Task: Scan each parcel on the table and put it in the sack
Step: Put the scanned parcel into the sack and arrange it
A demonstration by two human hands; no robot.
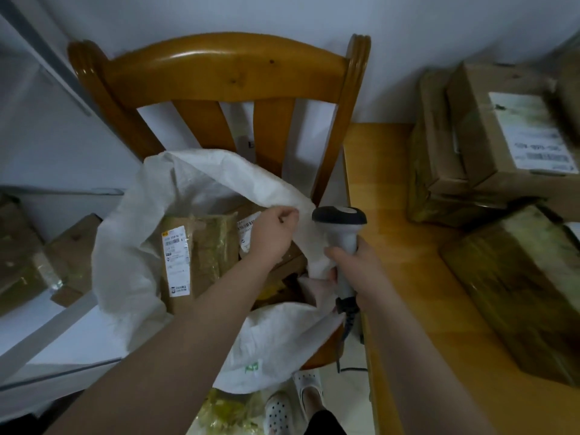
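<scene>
Head view: woven sack (201,171) rim pinched by left hand (276,229), barcode scanner (340,227) gripped by right hand (354,265); parcels (201,255) already bagged, centre; cartons (502,146) remaining on table (392,246), right.

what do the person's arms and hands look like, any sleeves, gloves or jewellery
The left arm and right arm are bare as far as the frame shows, with no sleeve in view. The left hand and right hand wear no gloves, and no watch, bracelet or ring shows on either.

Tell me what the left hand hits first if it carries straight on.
The left hand pinches the sack rim; past that fold, probably the head of the scanner, though depth is unclear.
</scene>
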